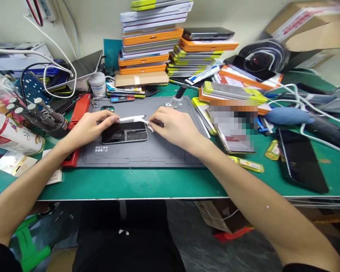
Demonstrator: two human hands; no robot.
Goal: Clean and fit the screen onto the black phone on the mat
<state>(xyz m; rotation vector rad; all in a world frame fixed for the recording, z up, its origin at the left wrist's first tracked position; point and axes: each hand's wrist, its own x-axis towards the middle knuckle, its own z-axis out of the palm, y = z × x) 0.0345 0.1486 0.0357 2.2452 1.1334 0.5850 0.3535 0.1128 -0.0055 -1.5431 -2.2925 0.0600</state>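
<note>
A smartphone (126, 133) with a dark glass front lies on the grey work mat (147, 156). My left hand (98, 126) is at its far left corner, thumb and fingers closed at the edge. Along the far side of the phone runs a thin white strip (132, 118). The fingertips of my right hand (172, 128) pinch a small white piece (150, 127) beside the phone's far right corner; whether it joins the strip I cannot tell. Behind my left fingers shows a dark part with a camera-like corner (107, 108), mostly hidden.
A glass bottle with a black top (178, 99) stands at the mat's back right. Stacked flat boxes (150, 39) line the wall. At left are screwdrivers in a round holder (55, 124); at right lie a dark phone (302, 162), cables and a yellow packet (249, 164).
</note>
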